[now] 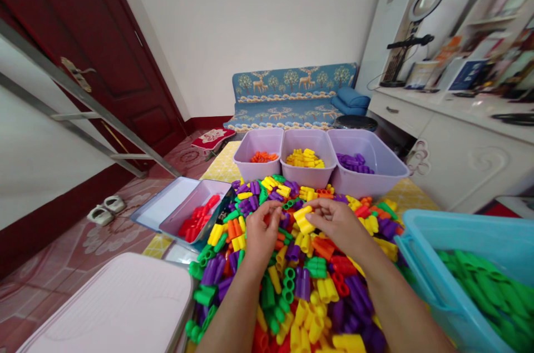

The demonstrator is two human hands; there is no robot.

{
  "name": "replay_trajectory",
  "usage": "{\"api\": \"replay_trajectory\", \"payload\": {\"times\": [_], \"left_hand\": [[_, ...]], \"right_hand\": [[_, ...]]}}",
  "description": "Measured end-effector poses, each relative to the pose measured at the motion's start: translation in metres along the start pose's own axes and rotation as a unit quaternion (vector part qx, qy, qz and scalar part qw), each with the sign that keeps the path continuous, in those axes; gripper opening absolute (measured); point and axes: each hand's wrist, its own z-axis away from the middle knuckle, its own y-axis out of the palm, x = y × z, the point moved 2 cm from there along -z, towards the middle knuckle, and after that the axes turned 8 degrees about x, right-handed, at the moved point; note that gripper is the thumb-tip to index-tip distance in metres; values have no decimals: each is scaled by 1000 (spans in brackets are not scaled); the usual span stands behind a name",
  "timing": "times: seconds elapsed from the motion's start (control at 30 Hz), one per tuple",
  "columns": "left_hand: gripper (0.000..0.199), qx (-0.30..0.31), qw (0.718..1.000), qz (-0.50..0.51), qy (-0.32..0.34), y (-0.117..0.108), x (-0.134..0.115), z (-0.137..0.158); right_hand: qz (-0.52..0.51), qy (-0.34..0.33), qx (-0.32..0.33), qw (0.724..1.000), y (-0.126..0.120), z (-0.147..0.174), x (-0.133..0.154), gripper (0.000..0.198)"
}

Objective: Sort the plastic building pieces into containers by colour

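In my right hand (336,225) is a yellow plastic building piece (303,220) made of joined tubes, gripped between thumb and fingers. My left hand (263,230) is just to the left, low over the pile, its thumb and fingers curled together. A bit of red or orange shows between those fingers, but whether they hold it I cannot make out. Under both hands spreads a heap of tube-shaped pieces in purple, green, orange, red and yellow, including a green piece (288,285) and a purple piece (302,283).
Three lilac bins stand behind the heap: one with orange pieces (263,157), one with yellow pieces (306,158), one with purple pieces (354,163). Red pieces (200,219) lie in a container at left. A blue tub (421,264) at right holds green pieces. A pale lid (112,308) is front left.
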Motion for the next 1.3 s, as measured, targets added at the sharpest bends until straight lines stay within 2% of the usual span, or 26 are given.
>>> {"api": "replay_trajectory", "payload": {"times": [0.1,0.13,0.17,0.23,0.3,0.37,0.4,0.47,0.53,0.6,0.67,0.8,0.87,1.03,1.17,1.3], "left_hand": [[16,6,1000,-3,-5,1,1,0],[17,8,1000,-6,-5,2,1,0],[16,9,1000,-11,-5,2,1,1],[16,11,1000,-20,-5,2,2,0],[16,15,999,-28,0,2,2,0],[15,19,999,-44,15,1,1,-1],[14,21,998,-54,27,1,1,-2],[15,27,995,-77,51,1,1,-2],[16,34,993,-96,66,2,1,-2],[18,42,990,-114,70,3,2,-2],[18,56,986,-140,70,5,3,-1],[15,88,975,-188,74,7,2,-1],[16,102,971,-201,77,7,1,-1],[23,135,963,-219,81,7,-4,0],[25,147,959,-226,83,6,-10,1],[28,159,954,-239,88,5,-15,3]], "right_hand": [[54,17,87,995,-8,7,0,27],[37,26,87,995,-10,8,-1,27],[-7,29,60,998,-12,7,-1,31],[-142,-3,-48,989,-16,4,1,49],[-250,-79,-155,952,-20,1,3,70],[-260,-135,-199,935,-23,-2,4,76],[-235,-138,-203,940,-24,-3,2,70],[-157,-106,-191,963,-26,-5,-5,54],[-59,-50,-153,985,-25,-7,-15,41],[52,-5,-100,994,-20,-8,-21,33],[179,34,-49,982,-12,-6,-21,29],[368,73,1,927,4,-1,-13,38],[398,55,1,916,11,0,-9,46],[376,-12,31,926,21,-2,-8,40],[317,-4,43,947,21,-3,-10,40],[344,28,48,938,18,-2,-12,36]]}}
